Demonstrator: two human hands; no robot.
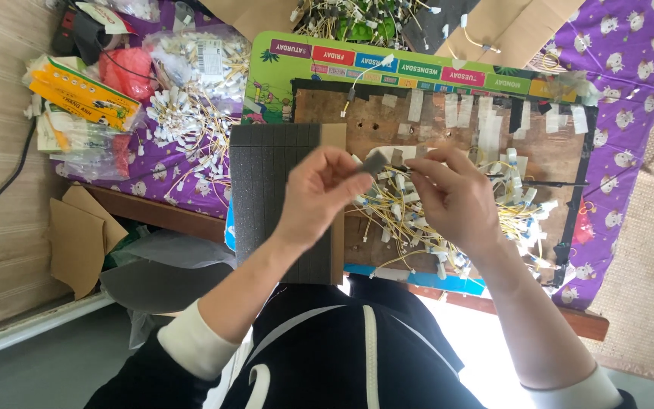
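A person's left hand (319, 193) pinches a small grey foam piece (375, 163) just above the wooden board (387, 121), fingers closed on it. The right hand (452, 197) grips a thin yellow wire (399, 198) beside it, keeping both clear of the wire heap (516, 212) on the board.

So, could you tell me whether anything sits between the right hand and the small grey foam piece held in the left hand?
Nothing visible does. The left hand pinches the foam piece at its fingertips, and the right hand is right beside it above the yellow wires, fingertips almost meeting it.

Purple cloth (630, 68), yellow boxes (81, 91), bagged white connectors (198, 57), cardboard scraps (77, 235)
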